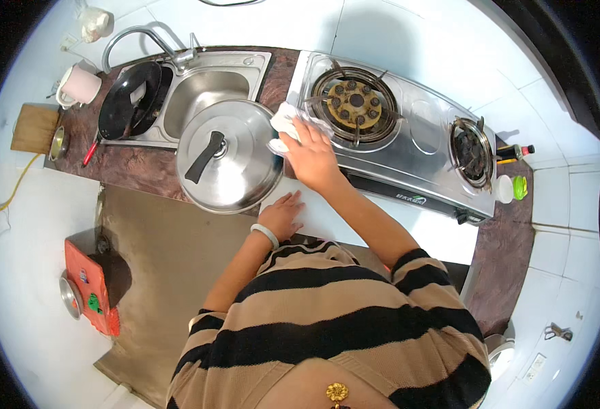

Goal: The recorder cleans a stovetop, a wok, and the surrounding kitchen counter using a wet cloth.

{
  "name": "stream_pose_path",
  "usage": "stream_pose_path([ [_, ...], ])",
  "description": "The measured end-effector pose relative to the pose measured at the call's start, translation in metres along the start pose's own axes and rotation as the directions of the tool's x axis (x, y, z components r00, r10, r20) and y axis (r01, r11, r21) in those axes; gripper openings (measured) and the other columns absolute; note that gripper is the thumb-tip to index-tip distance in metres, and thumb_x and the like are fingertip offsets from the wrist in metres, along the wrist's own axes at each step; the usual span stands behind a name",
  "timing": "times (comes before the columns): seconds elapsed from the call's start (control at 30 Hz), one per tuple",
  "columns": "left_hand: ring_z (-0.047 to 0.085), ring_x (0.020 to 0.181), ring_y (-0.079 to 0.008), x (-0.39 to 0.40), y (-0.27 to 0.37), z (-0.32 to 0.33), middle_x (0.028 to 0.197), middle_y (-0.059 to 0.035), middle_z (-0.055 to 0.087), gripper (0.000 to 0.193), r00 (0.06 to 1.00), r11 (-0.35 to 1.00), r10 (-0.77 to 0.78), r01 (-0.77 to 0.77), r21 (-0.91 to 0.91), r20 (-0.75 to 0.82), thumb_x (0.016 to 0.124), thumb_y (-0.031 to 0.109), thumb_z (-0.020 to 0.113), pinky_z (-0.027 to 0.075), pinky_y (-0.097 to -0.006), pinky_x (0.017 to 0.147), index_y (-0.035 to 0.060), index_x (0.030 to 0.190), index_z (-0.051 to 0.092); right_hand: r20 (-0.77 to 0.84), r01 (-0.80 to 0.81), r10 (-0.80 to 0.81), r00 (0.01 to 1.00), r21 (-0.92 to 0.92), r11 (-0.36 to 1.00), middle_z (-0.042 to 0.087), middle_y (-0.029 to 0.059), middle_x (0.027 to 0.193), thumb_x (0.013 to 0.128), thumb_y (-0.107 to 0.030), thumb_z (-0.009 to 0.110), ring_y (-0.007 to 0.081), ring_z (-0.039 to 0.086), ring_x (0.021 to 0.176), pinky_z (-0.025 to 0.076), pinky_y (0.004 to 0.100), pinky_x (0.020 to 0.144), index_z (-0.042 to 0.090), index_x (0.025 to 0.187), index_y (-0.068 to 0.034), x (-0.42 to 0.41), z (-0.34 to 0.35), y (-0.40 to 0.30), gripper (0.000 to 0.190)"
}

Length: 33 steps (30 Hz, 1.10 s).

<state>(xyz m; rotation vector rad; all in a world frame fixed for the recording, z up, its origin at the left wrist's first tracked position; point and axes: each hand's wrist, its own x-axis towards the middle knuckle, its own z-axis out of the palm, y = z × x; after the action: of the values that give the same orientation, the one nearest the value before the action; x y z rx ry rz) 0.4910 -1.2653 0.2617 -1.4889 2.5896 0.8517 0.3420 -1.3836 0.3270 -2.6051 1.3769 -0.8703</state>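
My right hand grips a crumpled white cloth or tissue near the left edge of the gas stove. Just beyond the fingers lies the left burner, with brown staining on its round head. My left hand rests with spread fingers on the white surface along the counter's front; a pale bangle circles that wrist. Left of both hands sits a large steel pot lid with a black handle. What is under the lid is hidden.
Behind the lid is a steel sink with a faucet; a black wok leans over its left side. A pink mug and a wooden board stand farther left. Right of the stove are a dark bottle and a green-lidded jar.
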Motion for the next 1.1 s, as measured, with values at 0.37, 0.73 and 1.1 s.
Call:
stream_pose_path([
  [0.37, 0.036, 0.138, -0.0242, 0.002, 0.001, -0.005, 0.152, -0.0080, 0.035, 0.054, 1.000, 0.998, 0.000, -0.001, -0.064, -0.019, 0.080, 0.029, 0.069, 0.043, -0.0389, 0.103, 0.0122, 0.130, 0.056, 0.009, -0.023, 0.022, 1.000, 0.028, 0.999, 0.045, 0.0240, 0.137, 0.079, -0.020, 0.067, 0.0395, 0.042, 0.127, 0.035, 0.0490, 0.103, 0.055, 0.130, -0.010, -0.038, -0.024, 0.017, 0.053],
  [0.73, 0.036, 0.137, -0.0298, 0.009, 0.001, -0.009, 0.150, -0.0132, 0.037, 0.055, 0.999, 1.000, 0.010, -0.009, -0.026, 0.047, 0.083, 0.029, 0.067, 0.036, -0.0393, 0.109, 0.0088, 0.132, 0.053, 0.022, -0.052, 0.052, 0.998, 0.022, 0.998, 0.044, 0.0201, 0.138, 0.083, -0.027, 0.062, 0.0350, 0.045, 0.126, 0.035, 0.0469, 0.103, 0.059, 0.126, -0.013, -0.006, 0.007, 0.014, 0.045],
  [1.1, 0.035, 0.138, -0.0333, 0.010, 0.012, -0.017, 0.150, -0.0158, 0.035, 0.053, 0.998, 0.996, -0.018, 0.023, -0.088, 0.054, 0.083, 0.025, 0.068, 0.034, -0.0393, 0.111, 0.0087, 0.131, 0.055, 0.148, 0.113, -0.119, 0.982, 0.048, 0.992, 0.049, 0.0152, 0.136, 0.081, -0.011, 0.059, 0.0312, 0.048, 0.125, 0.039, 0.0432, 0.103, 0.060, 0.121, -0.013, -0.128, -0.104, 0.085, 0.040],
])
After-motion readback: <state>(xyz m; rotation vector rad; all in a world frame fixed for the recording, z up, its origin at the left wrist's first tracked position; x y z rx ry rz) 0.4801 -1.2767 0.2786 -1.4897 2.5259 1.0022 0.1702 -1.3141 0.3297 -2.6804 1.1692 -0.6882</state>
